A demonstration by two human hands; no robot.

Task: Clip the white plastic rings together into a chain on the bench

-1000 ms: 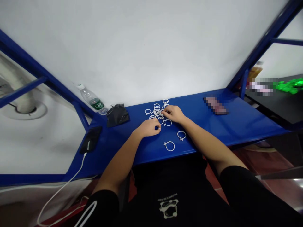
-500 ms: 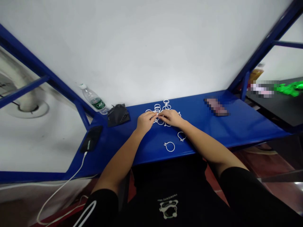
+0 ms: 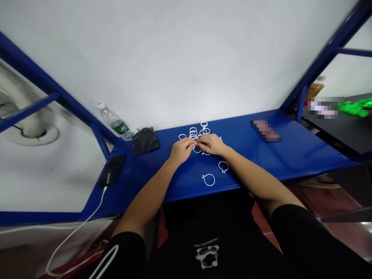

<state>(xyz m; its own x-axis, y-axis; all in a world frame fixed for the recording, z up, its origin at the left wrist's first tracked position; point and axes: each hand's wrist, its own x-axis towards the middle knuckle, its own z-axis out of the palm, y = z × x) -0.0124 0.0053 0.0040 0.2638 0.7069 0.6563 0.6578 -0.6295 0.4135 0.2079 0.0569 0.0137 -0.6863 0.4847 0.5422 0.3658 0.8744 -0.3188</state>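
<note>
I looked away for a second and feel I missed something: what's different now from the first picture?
The left hand has moved forward, away from the body, and the right hand slightly back toward it, bringing them together over the pile of white rings. Whether anything was taken hold of or let go is too small to tell. The two loose rings in front and the bottle stayed put.

Rings smth plastic; tabletop glossy, ptd-metal look; btl clear plastic; T-shirt matt cloth
</note>
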